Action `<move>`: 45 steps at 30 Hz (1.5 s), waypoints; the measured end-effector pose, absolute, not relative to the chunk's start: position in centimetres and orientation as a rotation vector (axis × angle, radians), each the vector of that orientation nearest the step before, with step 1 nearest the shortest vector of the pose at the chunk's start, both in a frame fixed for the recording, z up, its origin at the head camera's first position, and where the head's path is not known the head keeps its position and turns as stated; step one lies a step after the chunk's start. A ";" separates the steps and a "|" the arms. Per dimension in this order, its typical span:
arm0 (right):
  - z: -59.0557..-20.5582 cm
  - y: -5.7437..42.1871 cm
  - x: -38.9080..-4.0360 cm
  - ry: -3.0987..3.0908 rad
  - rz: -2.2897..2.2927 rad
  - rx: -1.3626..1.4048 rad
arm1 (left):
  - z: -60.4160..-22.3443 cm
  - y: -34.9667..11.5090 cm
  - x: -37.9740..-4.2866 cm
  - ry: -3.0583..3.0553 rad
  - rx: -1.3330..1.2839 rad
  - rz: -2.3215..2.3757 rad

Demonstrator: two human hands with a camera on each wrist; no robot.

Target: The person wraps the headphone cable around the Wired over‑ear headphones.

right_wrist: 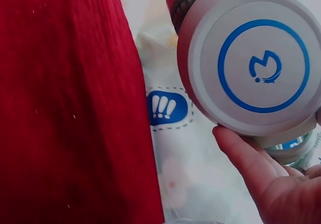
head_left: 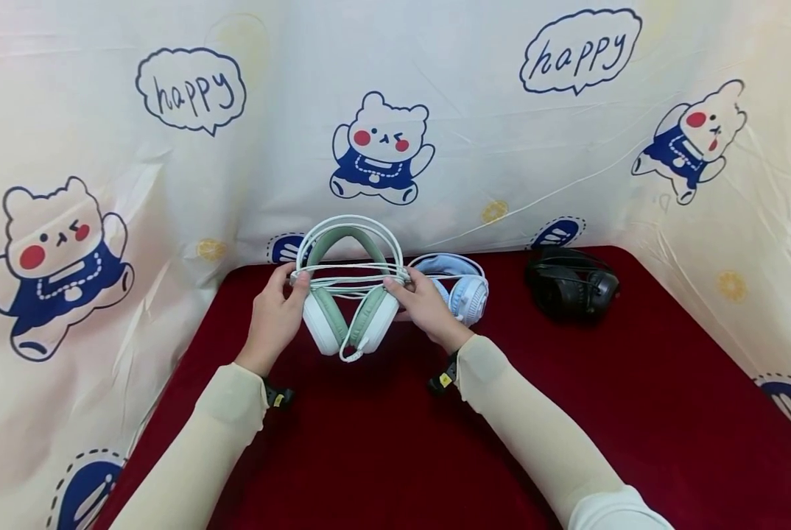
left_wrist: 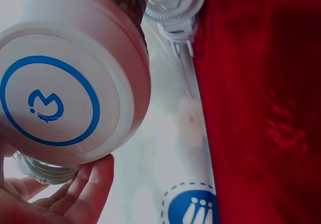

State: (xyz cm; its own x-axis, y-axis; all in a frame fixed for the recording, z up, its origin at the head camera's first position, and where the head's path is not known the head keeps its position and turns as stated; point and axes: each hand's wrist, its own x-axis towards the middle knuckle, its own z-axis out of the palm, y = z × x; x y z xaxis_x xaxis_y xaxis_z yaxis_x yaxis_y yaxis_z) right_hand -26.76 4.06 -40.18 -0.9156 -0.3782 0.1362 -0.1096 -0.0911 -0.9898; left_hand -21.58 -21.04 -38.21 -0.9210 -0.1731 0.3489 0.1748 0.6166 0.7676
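Note:
A pair of white and green headphones (head_left: 331,324) is held up above the red-covered table, headband at the top and ear cups hanging down. My left hand (head_left: 275,313) grips its left side, where the band meets the cup; my right hand (head_left: 429,303) grips the matching spot on the right. A pale cable is looped across the band between both hands. In the left wrist view a white ear cup (left_wrist: 65,93) with a blue ring and logo fills the upper left. The right wrist view shows the other ear cup (right_wrist: 251,63) above my fingers.
Light blue headphones (head_left: 470,294) lie on the table just behind my right hand. Black headphones (head_left: 571,283) lie farther right near the back edge. The red cloth (head_left: 382,449) covers the table, and a printed white curtain (head_left: 475,147) hangs around its back and sides.

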 end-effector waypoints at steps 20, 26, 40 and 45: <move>-41.9 0.4 -28.2 1.734 -2.125 -0.328 | -39.1 -25.4 -24.2 -2.631 0.185 -1.447; -42.5 -0.5 -28.9 1.738 -2.099 -0.281 | -39.9 -26.6 -25.3 -2.629 0.195 -1.583; -44.0 -3.4 -30.9 1.743 -2.072 -0.233 | -40.9 -29.2 -26.9 -2.616 0.295 -1.741; -44.4 -4.1 -31.6 1.720 -2.070 -0.198 | -41.0 -29.8 -27.9 -2.638 0.373 -1.765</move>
